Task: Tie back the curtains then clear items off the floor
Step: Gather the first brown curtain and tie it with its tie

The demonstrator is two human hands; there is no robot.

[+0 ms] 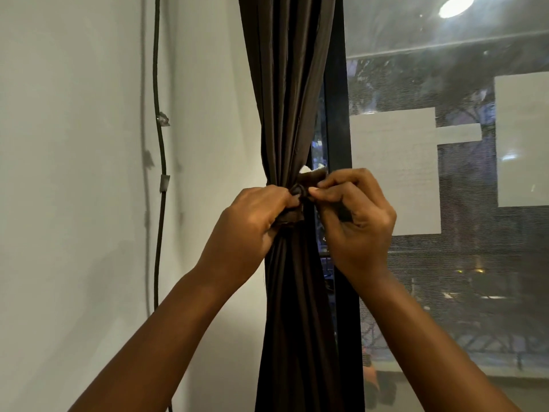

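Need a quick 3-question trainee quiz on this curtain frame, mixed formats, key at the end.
1. True or false: the dark curtain hangs spread flat across the window.
2. Multiple choice: what does the left hand grip? A) the black cable on the wall B) the brown tie-back at the curtain's gathered waist C) a sheet of white paper on the glass
3. Fill in: the right hand pinches the tie-back between thumb and ____.

Key: 1 false, the curtain is bunched into a narrow column. 2 B. 3 fingertips.
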